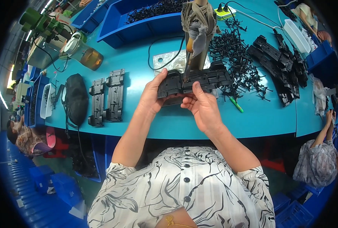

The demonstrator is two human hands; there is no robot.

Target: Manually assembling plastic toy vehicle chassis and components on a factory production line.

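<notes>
Both hands hold a long black plastic frame [193, 80] level above the teal table [199, 117], directly beneath a hanging cloth-wrapped driver tool [196, 30] whose tip meets the frame near its middle. The left hand [152, 95] grips the frame's left end, fingers curled over the far edge and thumb on the near face. The right hand [202, 106] supports the near edge, thumb pressed upward against the frame, remaining fingers folded beneath. The step in hand appears to be fastening at the tool tip. The next move likely calls for keeping the frame steady and square under the tip. Two finished frames [107, 97] lie to the left; loose black sprues [239, 57] lie to the right.
</notes>
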